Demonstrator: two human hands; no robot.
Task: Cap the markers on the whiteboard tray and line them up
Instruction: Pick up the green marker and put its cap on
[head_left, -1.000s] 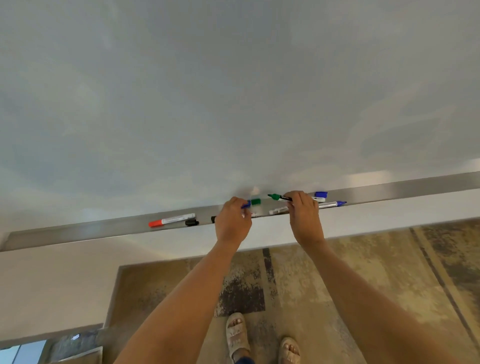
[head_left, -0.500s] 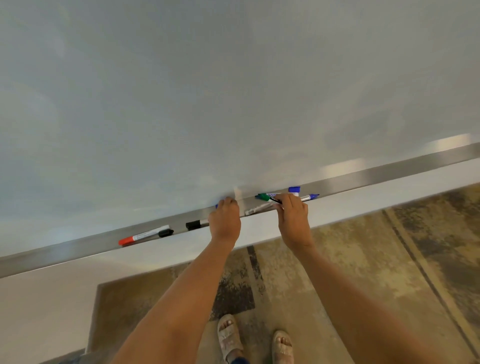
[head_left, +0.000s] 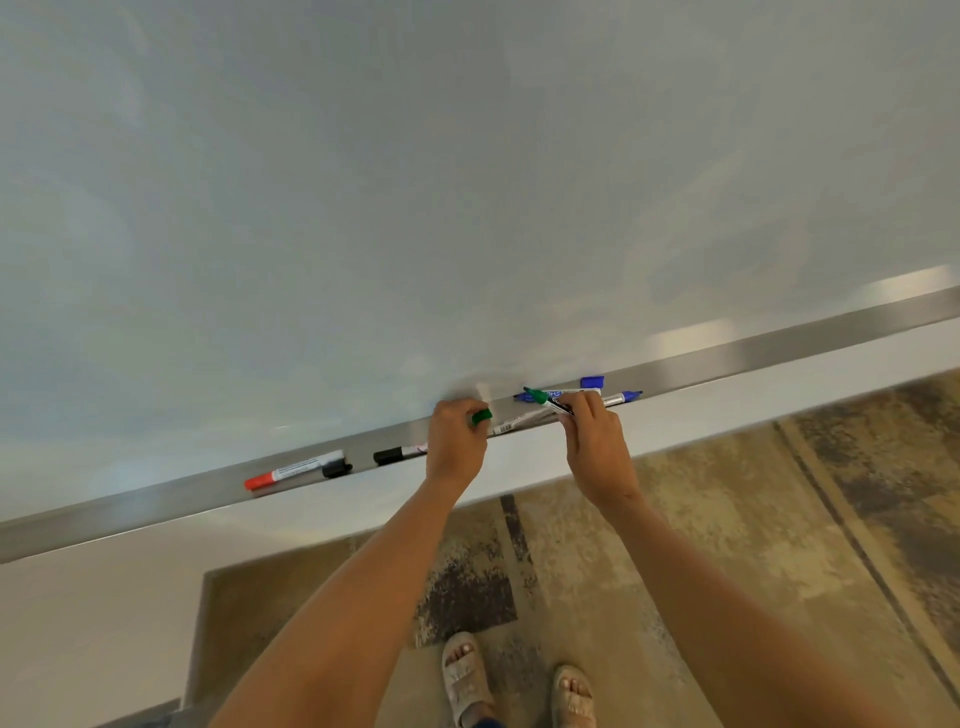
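A metal whiteboard tray (head_left: 156, 501) runs across the view, rising to the right. My right hand (head_left: 595, 441) holds an uncapped green marker (head_left: 548, 401) with its tip pointing left. My left hand (head_left: 457, 441) pinches a green cap (head_left: 482, 416) just left of that tip, a short gap between them. On the tray lie a red-capped marker (head_left: 293, 470) with a loose black cap (head_left: 336, 470) by it, a black marker (head_left: 392, 455) partly behind my left hand, a white marker (head_left: 511, 426), a blue marker (head_left: 621, 398) and a loose blue cap (head_left: 592, 382).
The whiteboard (head_left: 467, 182) fills the upper view. Below the tray is a white wall strip, then patterned brown carpet (head_left: 753, 519). My sandalled feet (head_left: 467, 675) stand below the hands.
The view has tilted and shifted. My left hand now shows a green cap in its fingers, close to the green marker's tip. My right hand keeps its hold on the marker.
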